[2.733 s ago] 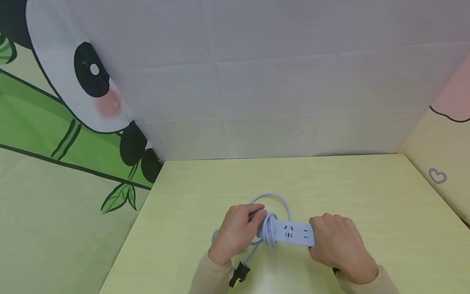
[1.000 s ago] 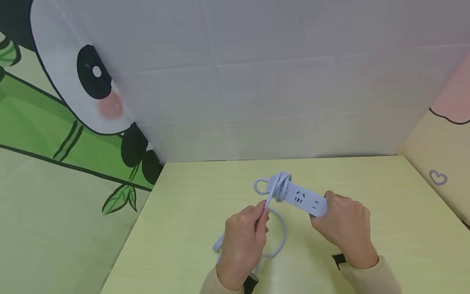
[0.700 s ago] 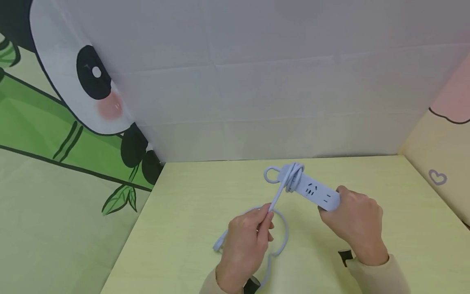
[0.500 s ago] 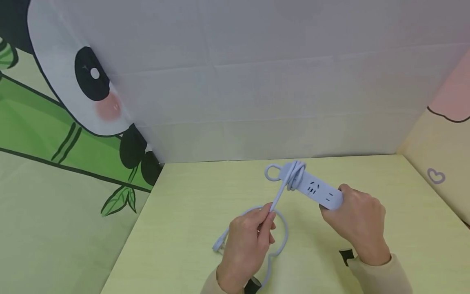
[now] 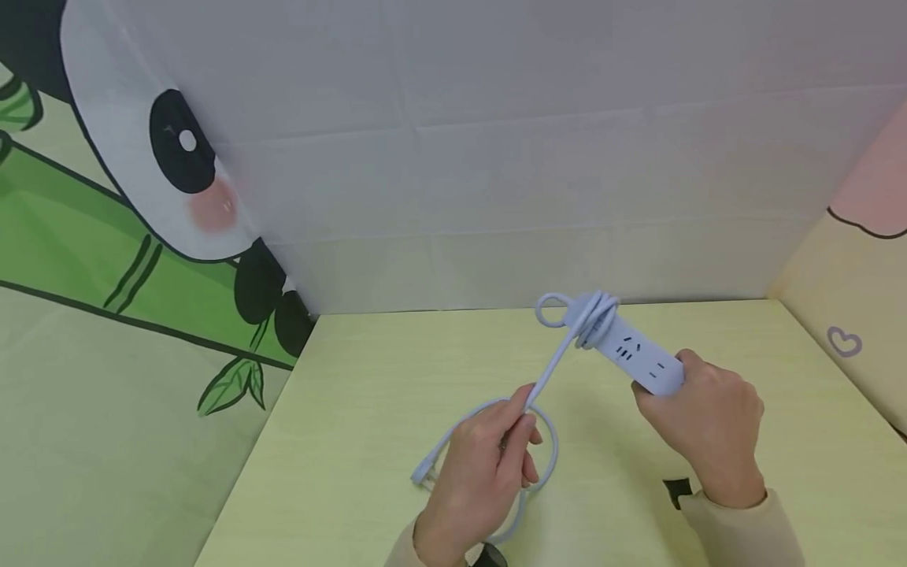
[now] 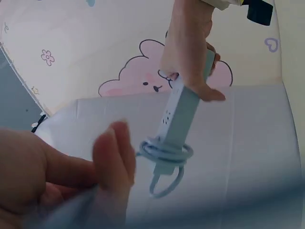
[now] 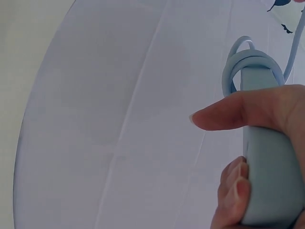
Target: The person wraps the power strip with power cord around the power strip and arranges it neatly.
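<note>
White power strip (image 5: 641,360) held above the counter (image 5: 368,394).
Right hand (image 5: 708,417) grips it, higher than a second ago; left hand (image 5: 482,468) pinches the cord (image 5: 555,361), whose longer free stretch suggests unwinding.

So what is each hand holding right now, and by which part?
The left hand pinches the cord along the straight stretch leading from its coils; the right hand grips the power strip by the end away from those coils.

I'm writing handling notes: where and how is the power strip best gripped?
Probably round the cord-free end of the power strip, coming from the right, where the right hand grips it. That end points right, bare and straight-sided, while coiled cord crowds the other.
</note>
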`<action>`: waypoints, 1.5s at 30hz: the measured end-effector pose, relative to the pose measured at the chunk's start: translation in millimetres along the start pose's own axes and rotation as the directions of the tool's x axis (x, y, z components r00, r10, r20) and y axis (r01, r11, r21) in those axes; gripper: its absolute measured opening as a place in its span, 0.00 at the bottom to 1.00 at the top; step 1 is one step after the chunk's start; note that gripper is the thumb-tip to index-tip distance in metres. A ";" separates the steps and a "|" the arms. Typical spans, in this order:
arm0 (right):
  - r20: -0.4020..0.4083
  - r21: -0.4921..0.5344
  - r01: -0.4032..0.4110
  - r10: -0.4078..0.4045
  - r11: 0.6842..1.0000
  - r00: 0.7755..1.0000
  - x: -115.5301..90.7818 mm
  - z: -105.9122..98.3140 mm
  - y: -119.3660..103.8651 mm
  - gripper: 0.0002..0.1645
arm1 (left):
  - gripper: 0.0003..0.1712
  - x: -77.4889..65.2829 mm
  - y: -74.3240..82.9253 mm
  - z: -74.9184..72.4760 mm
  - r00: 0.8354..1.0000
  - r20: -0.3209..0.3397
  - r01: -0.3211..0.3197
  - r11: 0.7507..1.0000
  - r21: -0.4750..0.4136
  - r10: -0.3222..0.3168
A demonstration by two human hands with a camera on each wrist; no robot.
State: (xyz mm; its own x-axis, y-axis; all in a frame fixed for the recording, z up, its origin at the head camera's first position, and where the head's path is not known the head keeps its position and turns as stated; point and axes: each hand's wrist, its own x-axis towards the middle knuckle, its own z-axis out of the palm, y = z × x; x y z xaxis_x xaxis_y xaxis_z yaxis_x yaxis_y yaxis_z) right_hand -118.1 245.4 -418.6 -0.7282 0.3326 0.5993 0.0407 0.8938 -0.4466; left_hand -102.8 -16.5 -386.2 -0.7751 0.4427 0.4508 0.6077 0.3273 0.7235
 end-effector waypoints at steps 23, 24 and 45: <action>0.053 0.187 -0.083 0.074 0.979 0.996 4.8 -22.7 1.3 0.19 | 0.21 10.6 -10.6 3.7 0.972 0.214 0.180 0.884 -0.431 -0.094; 0.072 0.199 -0.098 0.085 0.975 0.994 4.6 -23.8 0.9 0.18 | 0.20 11.6 -11.5 3.3 0.969 0.227 0.195 0.873 -0.447 -0.100; 0.364 0.418 -0.233 0.073 0.878 0.928 2.0 -36.6 0.1 0.23 | 0.21 22.1 -34.1 -8.8 0.896 0.403 0.412 0.689 -0.596 -0.187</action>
State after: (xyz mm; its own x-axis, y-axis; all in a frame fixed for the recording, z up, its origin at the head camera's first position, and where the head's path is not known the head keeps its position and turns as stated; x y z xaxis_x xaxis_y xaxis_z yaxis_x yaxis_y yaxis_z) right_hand -94.5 257.2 -393.1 -0.9222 0.2649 0.2818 -0.0803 0.5816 -0.8095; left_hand -142.2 -25.3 -396.4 -0.7383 0.6720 0.0576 -0.0034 -0.0891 0.9960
